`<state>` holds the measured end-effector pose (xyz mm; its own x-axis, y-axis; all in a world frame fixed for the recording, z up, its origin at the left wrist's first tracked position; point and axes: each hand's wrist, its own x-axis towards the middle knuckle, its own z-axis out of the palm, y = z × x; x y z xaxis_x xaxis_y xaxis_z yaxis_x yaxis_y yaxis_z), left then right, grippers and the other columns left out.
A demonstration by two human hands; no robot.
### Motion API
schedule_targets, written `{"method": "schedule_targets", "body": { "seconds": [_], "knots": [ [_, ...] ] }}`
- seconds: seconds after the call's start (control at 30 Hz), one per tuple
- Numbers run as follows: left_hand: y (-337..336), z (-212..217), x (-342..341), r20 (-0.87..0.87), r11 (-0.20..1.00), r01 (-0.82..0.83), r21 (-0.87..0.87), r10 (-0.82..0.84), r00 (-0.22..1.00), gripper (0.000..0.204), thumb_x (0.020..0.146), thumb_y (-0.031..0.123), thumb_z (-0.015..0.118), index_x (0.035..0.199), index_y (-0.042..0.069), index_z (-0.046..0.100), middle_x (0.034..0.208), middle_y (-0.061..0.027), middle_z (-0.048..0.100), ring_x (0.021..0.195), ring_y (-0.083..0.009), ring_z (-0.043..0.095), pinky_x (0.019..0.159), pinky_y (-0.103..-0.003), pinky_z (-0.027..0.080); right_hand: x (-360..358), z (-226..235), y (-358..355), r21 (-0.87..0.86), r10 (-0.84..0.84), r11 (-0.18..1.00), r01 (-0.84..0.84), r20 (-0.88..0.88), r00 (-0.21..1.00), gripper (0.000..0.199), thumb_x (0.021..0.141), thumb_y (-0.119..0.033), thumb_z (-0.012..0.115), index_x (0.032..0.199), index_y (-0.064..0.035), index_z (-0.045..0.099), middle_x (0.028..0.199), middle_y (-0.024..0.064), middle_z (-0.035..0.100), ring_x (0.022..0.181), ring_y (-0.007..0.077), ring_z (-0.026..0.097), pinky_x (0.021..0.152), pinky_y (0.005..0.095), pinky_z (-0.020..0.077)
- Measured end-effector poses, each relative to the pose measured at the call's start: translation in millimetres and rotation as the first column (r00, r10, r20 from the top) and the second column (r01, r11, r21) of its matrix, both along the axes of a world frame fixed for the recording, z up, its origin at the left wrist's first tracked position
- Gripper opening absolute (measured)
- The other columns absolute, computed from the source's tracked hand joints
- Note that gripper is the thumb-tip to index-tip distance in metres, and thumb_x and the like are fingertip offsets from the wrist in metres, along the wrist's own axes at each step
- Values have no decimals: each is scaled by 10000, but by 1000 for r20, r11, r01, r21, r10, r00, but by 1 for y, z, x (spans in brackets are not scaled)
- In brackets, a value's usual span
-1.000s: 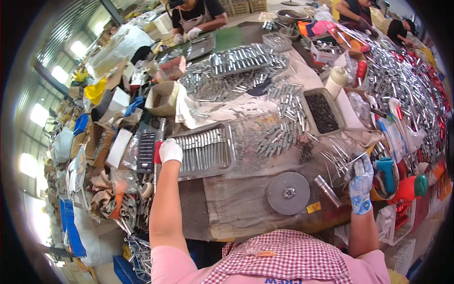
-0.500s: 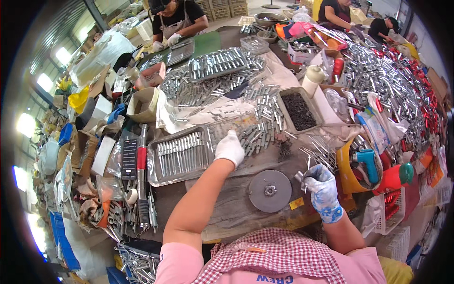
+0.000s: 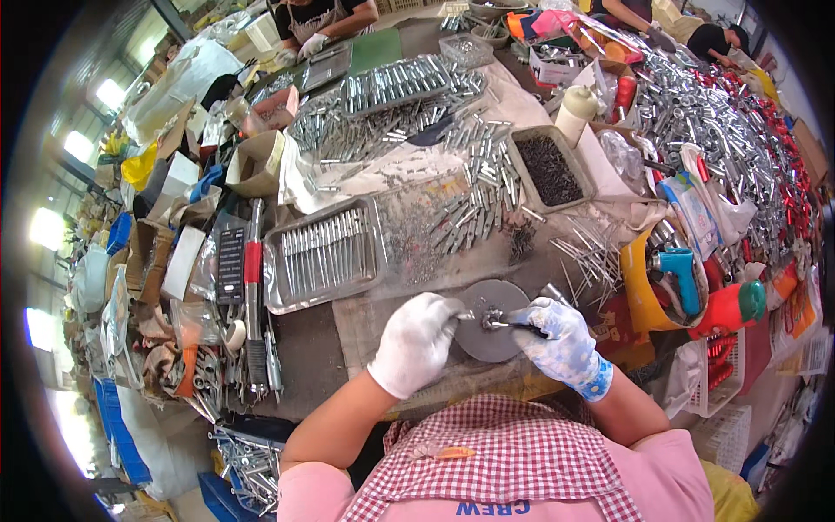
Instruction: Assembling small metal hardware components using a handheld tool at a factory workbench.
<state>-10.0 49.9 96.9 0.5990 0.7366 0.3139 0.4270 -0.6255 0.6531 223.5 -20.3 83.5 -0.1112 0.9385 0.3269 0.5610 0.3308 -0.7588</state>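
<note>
In front of me lies a grey round disc (image 3: 489, 348) with a small heap of tiny metal parts (image 3: 490, 317) at its middle. My left hand (image 3: 419, 344), in a white glove, pinches a small silvery metal piece (image 3: 466, 315) over the disc's left edge. From the right, my right hand (image 3: 561, 346), in a blue-patterned glove, closes round a thin metal rod (image 3: 500, 324) whose tip reaches the heap. Something dark lies along those fingers; its kind is unclear. A short metal cylinder (image 3: 554, 294) shows just beyond the right hand.
A metal tray (image 3: 378, 261) of aligned rods stands left, loose metal sleeves (image 3: 483, 209) beyond. A bin of dark small parts (image 3: 576, 157), loose thin rods (image 3: 591, 261) and a yellow container (image 3: 637, 291) with a teal tool are at right. Co-workers' hands (image 3: 311, 45) show at the back.
My left hand has come back from the loose sleeves to the disc, now pinching a small metal piece. My right hand has moved left to the disc's edge.
</note>
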Motion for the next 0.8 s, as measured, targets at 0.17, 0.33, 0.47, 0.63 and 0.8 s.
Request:
{"method": "schedule_targets", "body": {
  "seconds": [0.17,0.33,0.47,0.63,0.8],
  "knots": [
    [-29,1,-2,41,998,23,-64,-21,999,267,757,-55,660,1016,4,646,922,-166,644,839,-339,645,751,-395,530,-13,5,-4,12,89,996,-89,5,996,214,743,-45,742,956,-64,727,825,106,667,687,300,657,624,362,527],
    [-36,-2,-4,68,999,16,-33,-14,998,291,713,-54,689,995,12,653,886,-142,654,815,-322,645,729,-383,533,-14,12,-8,58,111,991,-120,147,983,199,720,-24,727,917,-51,717,771,91,642,625,290,635,565,362,498],
    [-34,-7,-5,109,995,80,59,-86,990,336,694,-49,700,1019,14,642,868,-129,656,797,-313,638,708,-386,529,-13,12,-12,35,128,990,-138,209,970,185,719,-47,721,902,-70,711,762,81,636,615,289,631,551,379,495],
    [-37,-20,3,22,973,118,200,-125,992,342,657,-33,723,981,13,625,874,-121,651,771,-307,630,682,-398,526,-14,4,-18,-2,100,994,-105,310,945,165,737,-79,715,901,-95,711,768,74,644,628,284,640,555,380,499],
    [-37,-34,2,70,989,69,129,-78,994,314,666,-33,718,962,20,627,878,-124,654,767,-313,632,674,-398,528,-11,-12,-9,-101,170,984,-148,267,948,169,751,-104,720,919,-101,715,805,76,654,689,287,656,613,394,523]
  ]
}}
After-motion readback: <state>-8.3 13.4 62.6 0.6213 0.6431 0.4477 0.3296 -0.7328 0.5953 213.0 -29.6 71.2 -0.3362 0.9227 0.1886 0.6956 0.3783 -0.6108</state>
